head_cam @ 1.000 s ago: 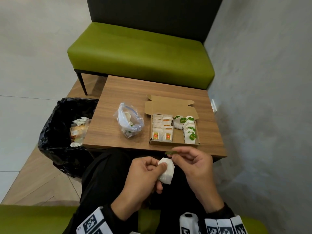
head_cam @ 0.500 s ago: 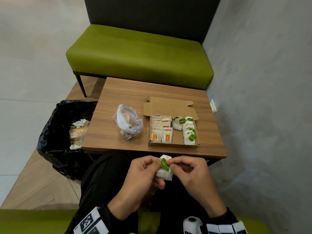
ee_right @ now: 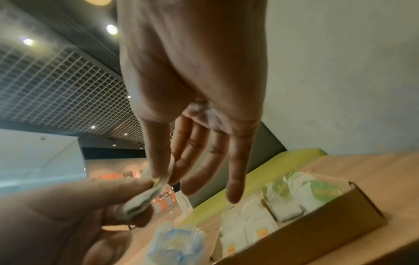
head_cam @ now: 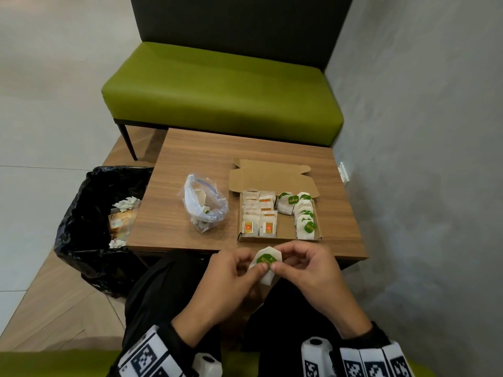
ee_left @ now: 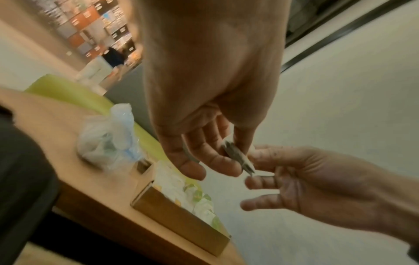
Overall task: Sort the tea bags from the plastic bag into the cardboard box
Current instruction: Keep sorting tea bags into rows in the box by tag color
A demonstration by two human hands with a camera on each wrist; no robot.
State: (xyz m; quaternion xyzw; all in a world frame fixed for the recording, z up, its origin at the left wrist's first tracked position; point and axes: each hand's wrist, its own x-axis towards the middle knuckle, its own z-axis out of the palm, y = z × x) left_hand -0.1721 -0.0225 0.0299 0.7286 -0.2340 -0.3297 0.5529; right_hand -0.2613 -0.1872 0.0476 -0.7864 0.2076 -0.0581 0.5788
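Head view, from the left: a bin lined with a black bag [head_cam: 89, 229] stands on the floor beside the wooden table [head_cam: 206, 159], with wrappers and crumpled paper inside. On the table, the clear plastic bag [head_cam: 202, 206] sits just left of the cardboard box [head_cam: 280, 213], apart from it, with a few tea bags inside. The box lies open, its lid [head_cam: 269, 178] folded back flat. Its left part holds two rows of white sachets with red and yellow marks [head_cam: 260, 216]; its right part holds white tea bags with green tags [head_cam: 302, 210], stacked along the right wall.

Below the table's near edge, over my lap, my left hand [head_cam: 228, 284] and my right hand [head_cam: 307, 273] meet on one tea bag [head_cam: 265, 263], white with a green tag facing up. My left thumb and fingers pinch its left side; my right thumb and forefinger pinch its right edge, with my other right fingers loosely extended in the right wrist view. The left wrist view shows the tea bag edge-on between both sets of fingertips.

Behind the table stands a green bench [head_cam: 217, 91], and a grey wall [head_cam: 422, 159] runs along the right.
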